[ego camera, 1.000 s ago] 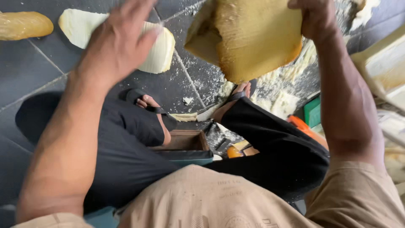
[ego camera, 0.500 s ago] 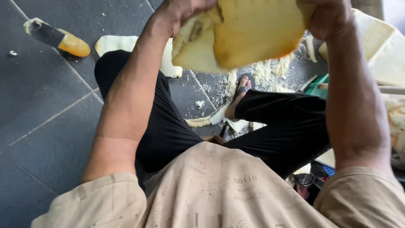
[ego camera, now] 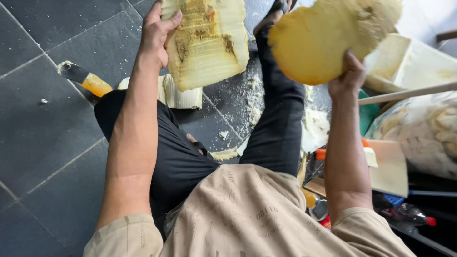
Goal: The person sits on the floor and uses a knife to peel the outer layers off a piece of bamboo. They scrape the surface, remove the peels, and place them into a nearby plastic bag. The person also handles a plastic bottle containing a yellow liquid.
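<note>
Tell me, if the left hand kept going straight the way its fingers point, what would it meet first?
The left hand points up and away, toward the top edge of the picture. Beyond its fingers only dark floor tiles show, so the way looks free as far as the view reaches. The ridged pale slab it grips lies beside that line, though depth is unclear.

We hold two pale yellow pieces up above the dark tiled floor, well apart. The ribbed husk slab (ego camera: 207,43) shows a fibrous, layered face with brown patches, hanging roughly upright. The rounded yellow piece (ego camera: 323,38) is smoother, its upper edge ragged.
</note>
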